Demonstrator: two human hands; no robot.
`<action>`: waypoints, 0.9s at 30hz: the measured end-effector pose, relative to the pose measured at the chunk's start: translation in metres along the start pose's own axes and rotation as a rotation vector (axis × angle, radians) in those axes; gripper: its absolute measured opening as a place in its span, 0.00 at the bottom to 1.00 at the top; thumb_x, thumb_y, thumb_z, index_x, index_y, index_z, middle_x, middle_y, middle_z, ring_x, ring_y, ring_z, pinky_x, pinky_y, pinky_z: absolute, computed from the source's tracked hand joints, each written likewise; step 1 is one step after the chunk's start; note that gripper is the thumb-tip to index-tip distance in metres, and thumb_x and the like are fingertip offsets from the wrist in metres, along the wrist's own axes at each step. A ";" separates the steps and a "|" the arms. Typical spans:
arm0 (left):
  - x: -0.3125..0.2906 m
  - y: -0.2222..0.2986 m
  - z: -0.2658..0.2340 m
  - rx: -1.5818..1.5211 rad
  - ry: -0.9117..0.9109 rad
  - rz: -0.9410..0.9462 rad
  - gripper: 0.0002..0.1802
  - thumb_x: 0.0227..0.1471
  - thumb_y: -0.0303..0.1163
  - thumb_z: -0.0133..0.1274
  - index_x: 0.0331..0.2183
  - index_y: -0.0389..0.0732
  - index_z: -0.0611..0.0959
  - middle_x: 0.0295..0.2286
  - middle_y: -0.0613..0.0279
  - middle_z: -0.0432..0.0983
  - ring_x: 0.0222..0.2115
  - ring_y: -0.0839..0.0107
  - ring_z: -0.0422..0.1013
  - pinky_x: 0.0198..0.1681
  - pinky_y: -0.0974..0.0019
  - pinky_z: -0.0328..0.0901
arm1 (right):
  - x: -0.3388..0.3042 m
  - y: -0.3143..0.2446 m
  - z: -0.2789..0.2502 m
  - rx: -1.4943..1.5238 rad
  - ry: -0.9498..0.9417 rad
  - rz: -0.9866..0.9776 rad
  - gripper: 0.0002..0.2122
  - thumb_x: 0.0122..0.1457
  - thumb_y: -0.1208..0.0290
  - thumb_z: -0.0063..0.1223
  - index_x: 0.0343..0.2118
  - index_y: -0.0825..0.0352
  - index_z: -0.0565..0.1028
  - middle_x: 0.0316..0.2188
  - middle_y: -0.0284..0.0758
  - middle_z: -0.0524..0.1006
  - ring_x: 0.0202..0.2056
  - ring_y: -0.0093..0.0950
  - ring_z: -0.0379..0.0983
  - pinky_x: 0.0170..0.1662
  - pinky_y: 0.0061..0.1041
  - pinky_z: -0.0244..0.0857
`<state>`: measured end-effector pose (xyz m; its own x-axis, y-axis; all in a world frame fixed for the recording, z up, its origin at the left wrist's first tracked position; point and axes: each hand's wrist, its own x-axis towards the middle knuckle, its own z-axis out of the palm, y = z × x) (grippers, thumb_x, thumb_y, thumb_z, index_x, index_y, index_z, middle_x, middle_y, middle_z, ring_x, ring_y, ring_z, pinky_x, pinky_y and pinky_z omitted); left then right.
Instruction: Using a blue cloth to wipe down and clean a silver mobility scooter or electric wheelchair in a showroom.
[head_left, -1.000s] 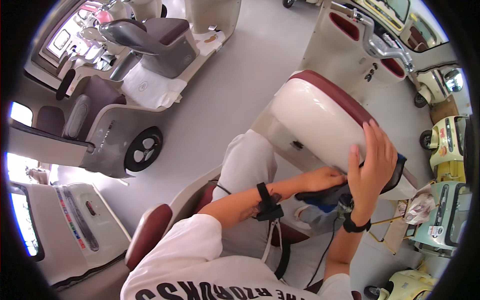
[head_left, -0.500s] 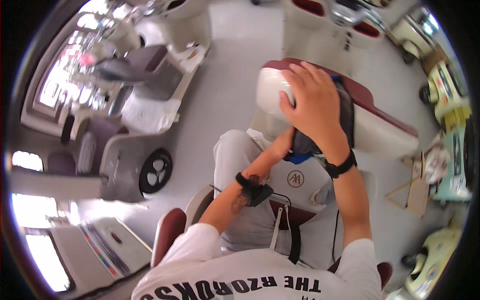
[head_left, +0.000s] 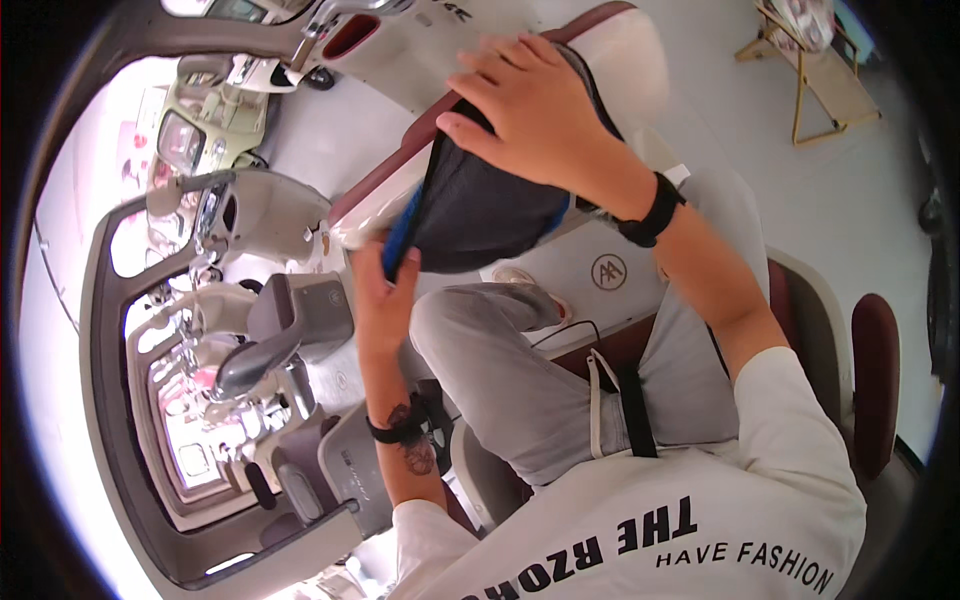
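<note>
A black fabric piece with blue edging (head_left: 490,210), bag-like in shape, lies against a long cream panel with a maroon padded top (head_left: 385,170). My left hand (head_left: 385,300) pinches its lower left edge between thumb and fingers, near the blue strip. Over the upper part of the fabric rests my right hand (head_left: 530,115), fingers spread and slightly curved. A dark band circles each wrist. Whether the fabric holds anything inside cannot be seen.
I sit on a maroon seat (head_left: 785,290), legs in grey trousers (head_left: 500,370). To the left is a grey interior with a seat (head_left: 280,310), seen in a framed mirror-like surface (head_left: 105,300). A folding chair (head_left: 830,90) stands far right, and a pale green vehicle (head_left: 200,130) far left.
The view has swung to the right. My left hand came out from beneath the fabric to its left edge. The fabric now appears spread wider, with my right hand still on top.
</note>
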<state>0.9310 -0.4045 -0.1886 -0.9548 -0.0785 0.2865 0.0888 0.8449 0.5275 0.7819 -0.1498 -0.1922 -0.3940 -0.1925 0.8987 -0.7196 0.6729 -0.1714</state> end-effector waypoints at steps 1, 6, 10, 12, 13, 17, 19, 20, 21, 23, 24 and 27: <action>0.011 0.020 -0.001 0.032 0.055 -0.033 0.14 0.54 0.30 0.61 0.40 0.36 0.77 0.36 0.52 0.73 0.42 0.55 0.67 0.48 0.60 0.61 | -0.002 0.013 -0.010 -0.015 -0.005 0.019 0.17 0.58 0.53 0.57 0.40 0.62 0.80 0.44 0.36 0.78 0.52 0.39 0.71 0.58 0.41 0.61; 0.072 0.115 -0.010 0.053 -0.012 0.076 0.15 0.57 0.36 0.60 0.29 0.35 0.76 0.19 0.67 0.66 0.21 0.78 0.61 0.27 0.70 0.59 | 0.004 0.067 -0.046 -0.061 0.164 0.119 0.13 0.61 0.63 0.53 0.38 0.69 0.76 0.31 0.43 0.78 0.32 0.40 0.75 0.39 0.30 0.70; 0.125 0.134 0.015 -0.073 -0.326 0.010 0.18 0.61 0.40 0.56 0.27 0.36 0.76 0.17 0.72 0.60 0.21 0.84 0.55 0.23 0.72 0.54 | -0.027 0.123 -0.027 0.040 0.147 0.538 0.22 0.59 0.50 0.56 0.46 0.64 0.78 0.49 0.38 0.77 0.53 0.42 0.69 0.57 0.37 0.62; 0.138 0.149 0.028 -0.044 -0.304 0.049 0.19 0.61 0.41 0.55 0.27 0.34 0.76 0.18 0.73 0.61 0.21 0.84 0.55 0.24 0.73 0.54 | -0.035 0.143 -0.022 0.171 0.245 0.766 0.23 0.58 0.50 0.58 0.48 0.65 0.76 0.50 0.42 0.76 0.53 0.44 0.69 0.55 0.36 0.64; 0.145 0.157 0.037 -0.037 -0.304 0.071 0.20 0.62 0.41 0.54 0.26 0.34 0.76 0.18 0.73 0.61 0.21 0.84 0.55 0.24 0.73 0.53 | -0.044 0.161 -0.017 0.149 0.259 0.781 0.23 0.58 0.50 0.58 0.48 0.65 0.76 0.50 0.42 0.76 0.53 0.44 0.69 0.55 0.36 0.64; 0.161 0.166 0.059 0.054 -0.265 0.146 0.18 0.60 0.39 0.56 0.27 0.33 0.77 0.18 0.72 0.65 0.23 0.83 0.58 0.26 0.74 0.56 | -0.080 0.207 0.018 -0.145 0.422 0.786 0.18 0.58 0.52 0.57 0.36 0.65 0.80 0.40 0.40 0.79 0.44 0.42 0.73 0.47 0.39 0.68; 0.160 0.165 0.061 0.044 -0.253 0.153 0.18 0.60 0.39 0.56 0.26 0.33 0.77 0.19 0.72 0.65 0.23 0.83 0.58 0.26 0.74 0.55 | -0.080 0.206 0.028 -0.094 0.406 0.855 0.17 0.60 0.53 0.56 0.36 0.65 0.80 0.39 0.41 0.79 0.43 0.43 0.73 0.45 0.39 0.69; 0.160 0.160 0.060 0.036 -0.196 0.168 0.18 0.61 0.38 0.56 0.26 0.33 0.77 0.19 0.73 0.65 0.23 0.84 0.58 0.26 0.75 0.55 | -0.072 0.195 0.024 0.004 0.384 0.888 0.16 0.60 0.54 0.55 0.36 0.65 0.80 0.39 0.42 0.79 0.42 0.43 0.73 0.45 0.39 0.68; 0.159 0.153 0.058 0.026 -0.138 0.183 0.18 0.61 0.38 0.56 0.25 0.33 0.78 0.19 0.73 0.65 0.23 0.84 0.58 0.26 0.75 0.54 | -0.064 0.184 0.019 0.103 0.361 0.918 0.16 0.61 0.55 0.54 0.37 0.65 0.80 0.39 0.43 0.78 0.42 0.44 0.73 0.44 0.40 0.68; 0.159 0.148 0.059 -0.039 -0.131 0.116 0.17 0.61 0.36 0.56 0.25 0.34 0.78 0.19 0.75 0.64 0.23 0.85 0.56 0.26 0.76 0.53 | -0.056 0.175 0.007 0.375 0.265 1.062 0.16 0.64 0.58 0.50 0.38 0.67 0.79 0.38 0.45 0.78 0.43 0.45 0.72 0.47 0.41 0.66; 0.160 0.148 0.060 -0.079 -0.130 0.111 0.16 0.61 0.36 0.56 0.25 0.35 0.78 0.19 0.76 0.64 0.23 0.85 0.55 0.26 0.76 0.52 | -0.056 0.176 0.008 0.410 0.282 1.036 0.16 0.64 0.58 0.48 0.39 0.68 0.79 0.40 0.46 0.78 0.44 0.45 0.72 0.49 0.41 0.65; 0.158 0.146 0.063 -0.184 -0.126 0.126 0.16 0.61 0.35 0.56 0.24 0.36 0.76 0.19 0.77 0.62 0.23 0.85 0.54 0.26 0.77 0.51 | -0.053 0.174 0.003 0.485 0.331 0.935 0.18 0.65 0.59 0.45 0.42 0.70 0.79 0.42 0.47 0.78 0.47 0.46 0.71 0.53 0.41 0.63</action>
<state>0.7749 -0.2602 -0.1166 -0.9598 0.0973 0.2633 0.2481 0.7327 0.6337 0.6756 -0.0243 -0.2704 -0.7794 0.4960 0.3828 -0.3938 0.0875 -0.9150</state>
